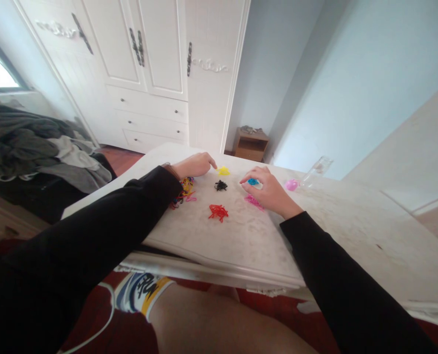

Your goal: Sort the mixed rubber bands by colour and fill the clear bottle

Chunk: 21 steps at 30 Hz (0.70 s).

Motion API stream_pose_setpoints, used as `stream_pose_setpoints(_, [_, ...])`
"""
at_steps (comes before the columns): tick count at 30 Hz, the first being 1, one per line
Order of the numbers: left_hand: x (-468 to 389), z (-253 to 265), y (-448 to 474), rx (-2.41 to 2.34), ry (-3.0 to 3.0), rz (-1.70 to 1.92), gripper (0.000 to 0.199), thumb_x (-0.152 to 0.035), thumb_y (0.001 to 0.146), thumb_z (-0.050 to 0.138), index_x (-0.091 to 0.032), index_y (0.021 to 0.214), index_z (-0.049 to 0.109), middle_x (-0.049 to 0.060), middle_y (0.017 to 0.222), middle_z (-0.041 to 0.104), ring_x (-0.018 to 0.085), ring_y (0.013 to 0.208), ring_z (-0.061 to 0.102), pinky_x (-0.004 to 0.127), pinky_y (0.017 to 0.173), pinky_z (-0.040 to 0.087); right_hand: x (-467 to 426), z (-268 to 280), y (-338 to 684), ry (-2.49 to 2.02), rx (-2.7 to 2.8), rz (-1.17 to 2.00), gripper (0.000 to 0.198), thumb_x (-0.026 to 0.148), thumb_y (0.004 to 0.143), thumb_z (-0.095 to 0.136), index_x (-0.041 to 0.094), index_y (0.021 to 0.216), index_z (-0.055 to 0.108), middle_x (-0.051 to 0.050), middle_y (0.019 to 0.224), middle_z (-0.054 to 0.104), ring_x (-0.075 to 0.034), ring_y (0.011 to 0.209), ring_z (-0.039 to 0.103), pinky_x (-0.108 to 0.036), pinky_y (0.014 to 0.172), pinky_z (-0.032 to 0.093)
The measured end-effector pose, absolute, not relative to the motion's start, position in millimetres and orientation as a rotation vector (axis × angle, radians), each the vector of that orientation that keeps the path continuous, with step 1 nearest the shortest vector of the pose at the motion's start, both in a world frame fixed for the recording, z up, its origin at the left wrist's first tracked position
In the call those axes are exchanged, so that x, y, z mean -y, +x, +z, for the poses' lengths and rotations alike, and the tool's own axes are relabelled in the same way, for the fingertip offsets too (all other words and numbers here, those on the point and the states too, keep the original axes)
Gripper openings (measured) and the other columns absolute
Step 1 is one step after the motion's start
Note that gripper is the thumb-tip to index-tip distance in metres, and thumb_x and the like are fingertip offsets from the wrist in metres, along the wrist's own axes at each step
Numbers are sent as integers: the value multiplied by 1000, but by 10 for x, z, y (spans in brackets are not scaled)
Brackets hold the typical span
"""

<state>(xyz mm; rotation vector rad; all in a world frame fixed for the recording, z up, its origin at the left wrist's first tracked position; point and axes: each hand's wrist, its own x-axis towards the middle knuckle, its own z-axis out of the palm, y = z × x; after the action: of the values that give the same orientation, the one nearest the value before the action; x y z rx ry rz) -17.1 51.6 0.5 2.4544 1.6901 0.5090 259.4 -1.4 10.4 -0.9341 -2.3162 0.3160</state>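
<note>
Small piles of what look like thin rubber bands lie on the white tabletop, sorted by colour. My left hand (197,164) reaches over the table, its index finger stretched down to the edge of the yellow pile (224,170). Under its wrist is a mixed-colour pile (187,187), partly hidden by the sleeve. My right hand (266,189) curves its thumb and index finger together in a pinch; anything between the tips is too small to see. A blue pile (253,182) shows through the ring of those fingers. The pink pile (255,201) lies beneath this hand, partly covered.
A black pile (221,185) and a red pile (218,212) lie mid-table. Right of my hand are a clear plastic container (317,169) and a pink object (292,184). A white wardrobe (148,59) stands behind; clothes (30,142) are heaped at left.
</note>
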Motion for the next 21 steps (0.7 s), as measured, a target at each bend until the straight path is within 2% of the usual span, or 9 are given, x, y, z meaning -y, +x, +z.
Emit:
stream_pose_setpoints(3, [-465,50,-120,-1649,2398,600,46,-13,77,43,-12,99,83,14,105,79,22,96,69,27,92,50,16,107,2590,-927,2330,311,10,27,89,63,23,85,71,-6,95,68,-26,101,56,-44,97,43])
stream_pose_setpoints(5, [-406,88,-76,-1609,2309,725,41,-12,76,46,-12,97,81,11,86,75,21,80,65,28,80,50,19,108,2587,-913,2335,308,10,27,89,63,22,85,71,-6,94,68,-26,101,56,-43,96,43])
stream_pose_setpoints(7, [-324,126,-8,-1486,2149,840,37,-11,74,50,-12,101,75,3,64,61,16,60,52,27,61,43,21,108,2585,-898,2331,300,9,26,89,63,22,85,71,-6,94,69,-25,100,57,-42,94,43])
stream_pose_setpoints(9, [-227,155,82,-1255,1936,873,32,-11,76,54,-15,105,68,-5,53,40,12,48,35,25,49,29,20,107,2585,-885,2318,288,9,25,89,63,22,85,71,-5,93,70,-24,98,58,-41,93,44])
stream_pose_setpoints(11, [-131,172,175,-994,1740,853,22,-15,84,54,-19,104,61,-9,53,27,10,45,24,23,46,19,14,104,2586,-855,2302,287,9,25,90,63,22,86,70,-5,93,71,-24,96,59,-40,91,44])
stream_pose_setpoints(13, [-49,177,256,-803,1624,818,12,-25,94,51,-20,103,58,-10,57,21,10,45,19,21,46,14,8,101,2585,-810,2285,299,9,26,91,64,22,85,70,-4,92,73,-23,94,60,-39,89,44])
stream_pose_setpoints(17, [47,172,365,-645,1533,754,33,-48,104,40,-21,99,58,-9,60,17,9,45,15,20,45,11,17,92,2572,-769,2224,341,9,30,91,68,22,89,72,-4,92,74,-21,89,63,-36,81,46])
stream_pose_setpoints(21, [97,174,438,-606,1512,725,41,-55,104,38,-21,92,57,-9,59,18,9,45,13,21,44,11,54,93,2548,-752,2211,391,9,30,91,71,22,94,75,-4,90,75,-19,82,63,-33,74,46])
